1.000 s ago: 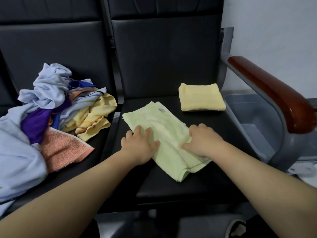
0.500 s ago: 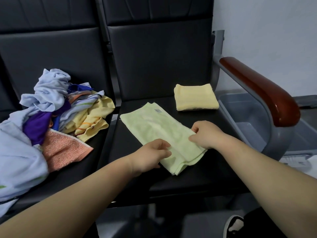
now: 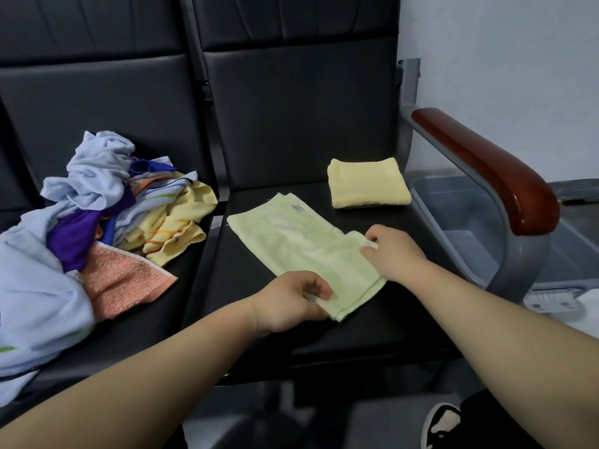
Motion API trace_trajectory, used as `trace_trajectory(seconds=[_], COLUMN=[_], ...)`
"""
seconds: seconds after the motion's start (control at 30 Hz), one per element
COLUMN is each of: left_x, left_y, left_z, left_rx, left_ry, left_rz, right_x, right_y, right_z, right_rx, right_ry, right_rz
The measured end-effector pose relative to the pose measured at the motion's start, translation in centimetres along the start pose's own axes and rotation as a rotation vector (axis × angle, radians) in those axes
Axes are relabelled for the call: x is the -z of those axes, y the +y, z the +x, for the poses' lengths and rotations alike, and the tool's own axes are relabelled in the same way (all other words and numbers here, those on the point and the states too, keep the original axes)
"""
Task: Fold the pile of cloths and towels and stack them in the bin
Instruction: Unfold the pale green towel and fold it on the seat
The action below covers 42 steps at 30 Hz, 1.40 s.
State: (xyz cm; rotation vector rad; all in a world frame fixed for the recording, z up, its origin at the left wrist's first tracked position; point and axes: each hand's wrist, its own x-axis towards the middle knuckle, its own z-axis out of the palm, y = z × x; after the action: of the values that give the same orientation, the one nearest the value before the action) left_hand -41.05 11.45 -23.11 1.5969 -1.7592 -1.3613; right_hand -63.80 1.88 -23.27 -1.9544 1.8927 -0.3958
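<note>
Both hands pinch the pale green towel [image 3: 301,244]: left hand [image 3: 291,303] its near corner, right hand [image 3: 393,254] its right edge

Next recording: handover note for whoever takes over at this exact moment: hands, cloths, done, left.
Left hand pinches the near corner of the light green towel; right hand pinches its right edge.
The towel lies partly folded on the right seat; a folded yellow towel sits behind it, outside the grey bin.
Done: one towel folded. To do: finish this fold, fold the pile on the left seat, stack everything in the bin.
</note>
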Motion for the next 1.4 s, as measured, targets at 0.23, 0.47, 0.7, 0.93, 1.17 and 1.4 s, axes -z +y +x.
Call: trace_trajectory(seconds=[0.23, 0.47, 0.7, 0.93, 1.17, 1.4], left_x=[-0.5, 4.3, 9.3, 11.3, 12.4, 12.9], left_y=[0.0, 1.0, 2.1, 2.3, 1.6, 0.8], left_z=[-0.2, -1.0, -3.7, -5.7, -6.1, -3.7], left_rx=[-0.060, -0.103, -0.047, 0.103, 0.242, 0.297], left_ry=[0.097, 0.270, 0.359, 0.383, 0.265, 0.364], left_rz=[0.242, -0.051, -0.327, -0.529, -0.438, -0.382], right_x=[0.2, 2.1, 5.3, 5.9, 5.3, 3.3], right_y=[-0.6, -1.9, -3.7, -4.8, -5.8, -6.4], right_z=[0.1, -2.1, -4.1, -5.6, -5.6, -3.6], right_rx=[-0.157, -0.165, -0.115, 0.178, 0.209, -0.011], right_ry=[-0.172, -0.239, -0.476, -0.409, -0.312, -0.458], right_rz=[-0.251, 0.344, 1.019, 0.669, 0.482, 0.731])
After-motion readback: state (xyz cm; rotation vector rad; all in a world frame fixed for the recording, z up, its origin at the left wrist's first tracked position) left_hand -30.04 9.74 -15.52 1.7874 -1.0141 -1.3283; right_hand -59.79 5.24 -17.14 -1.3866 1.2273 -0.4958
